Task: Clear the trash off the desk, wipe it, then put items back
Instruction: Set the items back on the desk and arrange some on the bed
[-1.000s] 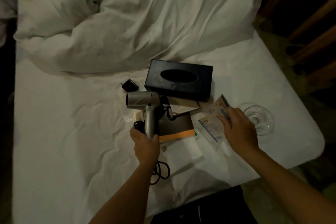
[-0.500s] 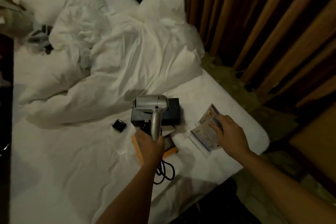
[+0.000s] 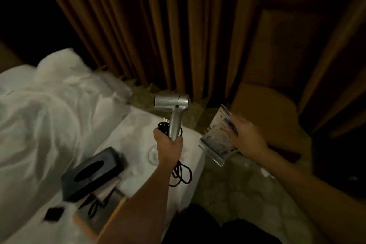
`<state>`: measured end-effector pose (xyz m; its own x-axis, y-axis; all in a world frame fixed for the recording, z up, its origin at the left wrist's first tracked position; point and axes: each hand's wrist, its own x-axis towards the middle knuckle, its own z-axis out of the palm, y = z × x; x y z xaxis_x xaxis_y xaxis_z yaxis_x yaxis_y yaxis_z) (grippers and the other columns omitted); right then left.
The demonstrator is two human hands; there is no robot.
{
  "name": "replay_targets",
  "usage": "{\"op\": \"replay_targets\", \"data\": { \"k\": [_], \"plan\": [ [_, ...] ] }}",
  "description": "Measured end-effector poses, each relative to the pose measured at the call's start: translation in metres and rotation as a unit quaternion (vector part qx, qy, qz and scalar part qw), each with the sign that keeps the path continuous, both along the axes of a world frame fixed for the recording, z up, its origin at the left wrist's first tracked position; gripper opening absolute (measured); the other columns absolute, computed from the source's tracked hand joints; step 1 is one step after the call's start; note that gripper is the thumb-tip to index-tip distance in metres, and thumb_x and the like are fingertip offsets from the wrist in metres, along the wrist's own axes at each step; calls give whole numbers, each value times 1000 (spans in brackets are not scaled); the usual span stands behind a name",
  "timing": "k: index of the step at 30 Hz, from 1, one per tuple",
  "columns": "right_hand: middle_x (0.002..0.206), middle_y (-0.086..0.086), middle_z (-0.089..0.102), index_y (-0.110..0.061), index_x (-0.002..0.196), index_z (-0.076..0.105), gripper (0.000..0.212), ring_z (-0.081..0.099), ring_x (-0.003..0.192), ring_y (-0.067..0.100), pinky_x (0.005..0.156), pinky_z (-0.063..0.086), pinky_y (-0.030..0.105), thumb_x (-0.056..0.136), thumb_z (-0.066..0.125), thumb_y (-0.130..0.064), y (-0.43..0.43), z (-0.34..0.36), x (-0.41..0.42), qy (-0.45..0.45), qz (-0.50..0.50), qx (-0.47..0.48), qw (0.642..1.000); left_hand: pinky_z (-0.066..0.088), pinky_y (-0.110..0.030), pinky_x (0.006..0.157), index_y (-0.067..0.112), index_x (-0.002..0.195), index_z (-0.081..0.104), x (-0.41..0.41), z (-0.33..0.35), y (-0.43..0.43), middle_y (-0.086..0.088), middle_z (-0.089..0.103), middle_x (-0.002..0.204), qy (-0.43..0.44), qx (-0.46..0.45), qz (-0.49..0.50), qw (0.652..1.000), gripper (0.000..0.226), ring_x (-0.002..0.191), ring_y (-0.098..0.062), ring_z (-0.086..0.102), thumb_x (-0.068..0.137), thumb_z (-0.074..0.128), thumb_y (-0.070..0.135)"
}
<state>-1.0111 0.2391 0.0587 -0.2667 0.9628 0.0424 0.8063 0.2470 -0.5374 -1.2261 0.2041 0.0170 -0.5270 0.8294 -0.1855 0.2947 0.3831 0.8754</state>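
L hand: my L hand (image 3: pixel 168 144) is wrapped round the dryer (image 3: pixel 172 101) handle; dryer upright over the bed (image 3: pixel 39 125) corner, cord (image 3: pixel 183 174) dangling under my wrist.
R hand: my R hand (image 3: pixel 245 138) grips the leaflets (image 3: pixel 214 136), held off the bed, above the floor.
Bed: black box (image 3: pixel 93 172) lies by my L forearm.

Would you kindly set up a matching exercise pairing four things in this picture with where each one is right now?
Things:
1. hair dryer
2. printed card stand
3. black tissue box
4. glass

Places:
A. lying on the white bedsheet, left of the left forearm
B. held in the right hand, out past the bed's edge
C. gripped by its handle in the left hand
D. on the bedsheet, partly hidden behind the left wrist

Pairs: 1-C, 2-B, 3-A, 4-D
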Motion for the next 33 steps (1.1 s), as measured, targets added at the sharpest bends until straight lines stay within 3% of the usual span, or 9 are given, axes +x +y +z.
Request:
{"op": "replay_targets", "data": {
  "k": [3,6,9,12,14,16,20,28,33],
  "plan": [
    [102,2,57,-13,110,56,19,57,88,18,71,51,33,93,55,-23,-1,8,95,1,-59,16,998,55,-47,63,13,104,34,88,0,27,-4,44,88,17,21,-64,998,43,72,-29,57,77,68,12],
    [106,-1,56,-18,116,54,23,56,89,15,75,51,31,93,54,-24,-9,14,186,-23,-138,18,990,51,-39,64,7,104,34,183,8,53,-6,43,89,13,2,-140,990,38,73,-25,56,83,66,7],
    [106,0,55,-18,118,54,25,56,88,16,73,48,30,94,54,-24,-17,25,270,-25,-229,31,973,55,-40,64,15,109,31,272,12,80,-10,50,99,-8,-2,-213,977,43,79,-27,61,84,66,10],
    [105,2,55,-16,119,53,26,57,88,20,74,51,37,94,54,-24,-30,36,345,-33,-303,32,952,52,-32,57,17,119,29,358,15,101,-10,53,102,0,-15,-296,955,51,81,-27,63,84,66,12],
    [101,-1,52,-15,116,54,25,55,84,17,69,49,32,93,55,-23,-40,36,390,-32,-349,40,936,54,-34,56,15,128,27,412,14,111,-11,55,101,-2,-28,-356,934,59,79,-29,65,84,66,12],
    [96,-5,48,-16,112,54,20,51,79,12,63,42,24,93,55,-23,-50,31,429,-31,-393,39,918,57,-39,60,15,128,26,461,10,120,-12,55,100,8,-40,-404,914,60,77,-30,65,82,65,13],
    [96,-5,47,-18,107,52,14,52,83,15,66,41,26,94,53,-25,-56,24,508,-31,-462,5,886,56,-38,71,16,137,22,560,-5,139,-11,53,115,5,-45,-471,881,71,87,-29,62,81,67,14],
    [120,0,51,-16,126,47,46,56,103,16,85,52,29,85,67,-20,-49,26,648,-29,-629,-57,775,58,-40,70,17,141,17,762,-7,194,-15,49,121,-4,-36,-639,768,77,90,-33,63,82,65,11],
    [120,0,52,-17,130,45,51,56,101,14,82,53,27,83,67,-15,-66,26,711,-23,-714,-64,697,57,-45,75,17,145,13,869,-2,206,-15,47,124,21,-39,-705,708,83,93,-36,63,80,65,13]
  ]
}}
